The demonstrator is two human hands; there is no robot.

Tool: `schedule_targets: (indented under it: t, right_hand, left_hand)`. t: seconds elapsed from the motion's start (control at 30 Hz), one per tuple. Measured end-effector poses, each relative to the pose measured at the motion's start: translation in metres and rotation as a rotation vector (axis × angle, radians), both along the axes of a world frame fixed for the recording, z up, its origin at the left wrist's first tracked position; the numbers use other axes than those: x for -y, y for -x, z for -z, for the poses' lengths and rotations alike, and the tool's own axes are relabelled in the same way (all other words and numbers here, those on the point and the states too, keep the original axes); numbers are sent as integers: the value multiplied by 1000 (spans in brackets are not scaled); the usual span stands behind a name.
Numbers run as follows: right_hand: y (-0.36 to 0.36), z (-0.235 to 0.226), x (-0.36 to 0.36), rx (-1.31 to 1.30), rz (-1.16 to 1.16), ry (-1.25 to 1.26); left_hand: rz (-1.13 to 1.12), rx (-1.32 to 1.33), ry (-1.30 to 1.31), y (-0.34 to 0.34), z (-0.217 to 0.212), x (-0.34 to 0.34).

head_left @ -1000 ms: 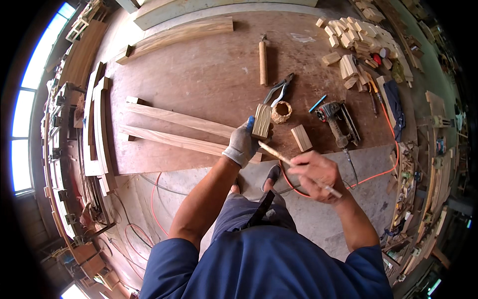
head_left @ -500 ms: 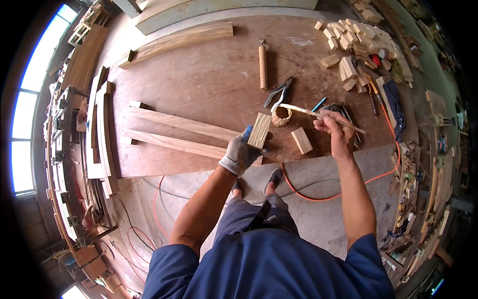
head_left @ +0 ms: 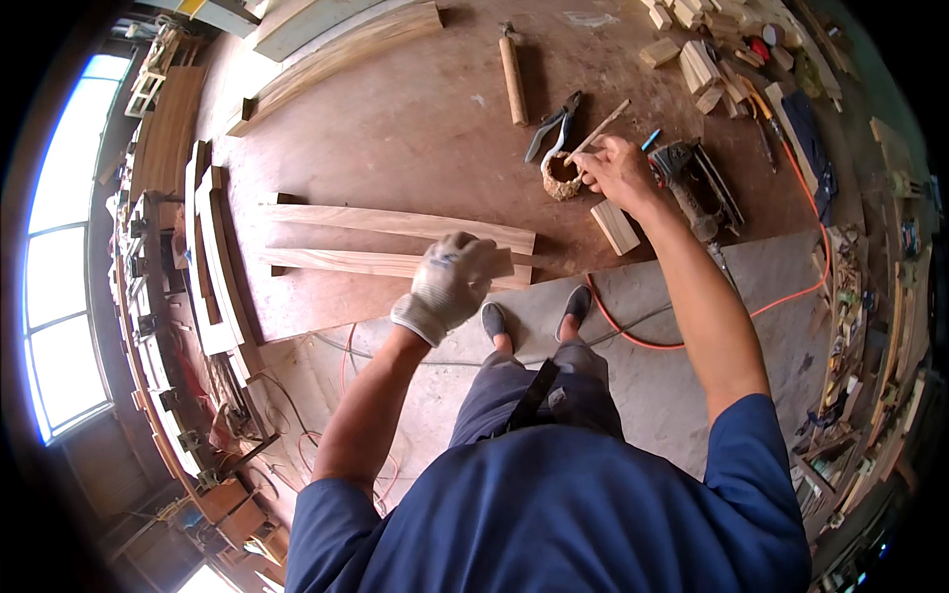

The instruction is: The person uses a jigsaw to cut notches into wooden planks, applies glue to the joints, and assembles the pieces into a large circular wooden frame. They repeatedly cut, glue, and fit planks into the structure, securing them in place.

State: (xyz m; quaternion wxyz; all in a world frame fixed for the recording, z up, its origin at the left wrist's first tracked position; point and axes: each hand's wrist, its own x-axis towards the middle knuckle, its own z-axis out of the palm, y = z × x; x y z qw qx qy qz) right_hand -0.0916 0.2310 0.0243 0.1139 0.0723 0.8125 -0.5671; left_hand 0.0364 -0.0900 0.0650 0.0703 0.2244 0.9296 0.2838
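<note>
My left hand (head_left: 445, 285), in a pale work glove, is closed around a small wooden block (head_left: 501, 264) above the ends of two long curved wooden strips (head_left: 395, 219). The block is slightly blurred and its broad face is turned from view. Between its fingers my right hand (head_left: 621, 170) grips a thin wooden stick (head_left: 605, 124), slanted with its low end at the mouth of a small crusted glue pot (head_left: 561, 190). Another wooden block (head_left: 615, 228) lies just below that hand, near the table edge. Pliers (head_left: 556, 125) lie beside the pot.
A wooden-handled tool (head_left: 513, 79) lies farther back on the table (head_left: 395, 128). A nail gun (head_left: 684, 188) sits right of my right hand, near an orange hose (head_left: 803, 287). Wooden blocks (head_left: 699, 64) are piled at the far right, and a curved beam (head_left: 341, 64) lies at the far left.
My left hand has drawn left and turned the block, so its glue-smeared face no longer shows. My right hand has moved left, bringing the stick down to the pot. The view has shifted.
</note>
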Motion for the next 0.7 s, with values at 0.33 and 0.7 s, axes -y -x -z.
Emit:
schedule_targets:
  t: [0.33,0.7]
  right_hand:
    - [-79,22,-153,-154,156,-677]
    - [-74,68,-166,-175,-13,-1037]
  left_hand:
    - [137,26,109,-17,48,-23]
    - [183,92,349,-9,49,-48]
